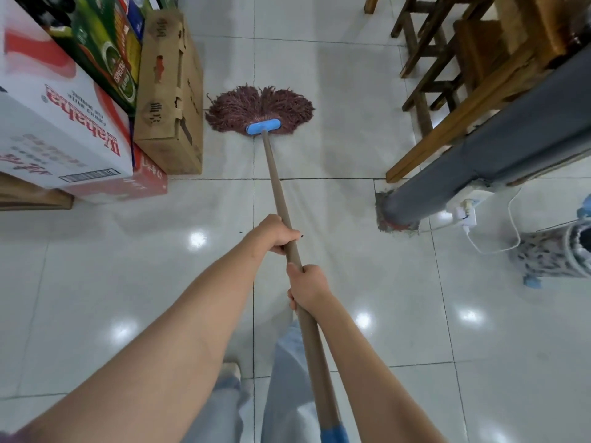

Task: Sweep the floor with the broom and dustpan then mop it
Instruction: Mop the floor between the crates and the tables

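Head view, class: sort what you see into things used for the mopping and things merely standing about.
In use: mop head; mop handle; left hand; right hand; tiled floor.

Standing about: cardboard box; white carton; wooden stools; grey post; charger cable.

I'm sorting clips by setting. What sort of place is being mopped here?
Probably a small shop or eatery: stacked drink cartons along the left, wooden stools under a table on the right, and a glossy tiled floor.

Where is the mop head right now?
In the head view, the mop head lies spread on the tiled floor upper centre, just right of the brown cardboard box.
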The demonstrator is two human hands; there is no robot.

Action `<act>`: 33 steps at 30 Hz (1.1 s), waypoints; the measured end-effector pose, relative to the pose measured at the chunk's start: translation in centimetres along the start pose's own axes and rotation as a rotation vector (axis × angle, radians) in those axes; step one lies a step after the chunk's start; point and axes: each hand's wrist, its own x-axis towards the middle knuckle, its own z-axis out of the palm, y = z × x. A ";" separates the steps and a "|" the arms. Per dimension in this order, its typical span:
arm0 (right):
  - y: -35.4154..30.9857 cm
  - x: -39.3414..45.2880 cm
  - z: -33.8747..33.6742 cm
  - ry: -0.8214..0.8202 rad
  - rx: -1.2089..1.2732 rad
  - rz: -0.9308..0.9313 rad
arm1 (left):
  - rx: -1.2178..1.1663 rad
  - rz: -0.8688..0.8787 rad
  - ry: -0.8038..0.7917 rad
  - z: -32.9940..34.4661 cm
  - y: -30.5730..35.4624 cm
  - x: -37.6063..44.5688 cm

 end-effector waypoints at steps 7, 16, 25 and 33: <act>2.6 -5.1 5.6 0.011 0.153 0.051 | 0.065 -0.009 -0.063 -0.9 -5.4 -3.9; 1.9 -7.0 9.0 0.026 0.161 0.059 | 0.059 0.022 -0.074 -3.2 -7.9 -5.2; 0.8 -8.1 18.7 0.100 0.312 0.097 | 0.015 0.051 -0.136 -9.6 -13.5 -5.4; -0.5 -11.1 31.4 0.190 0.576 0.159 | 0.249 0.031 -0.181 -17.0 -20.7 -6.8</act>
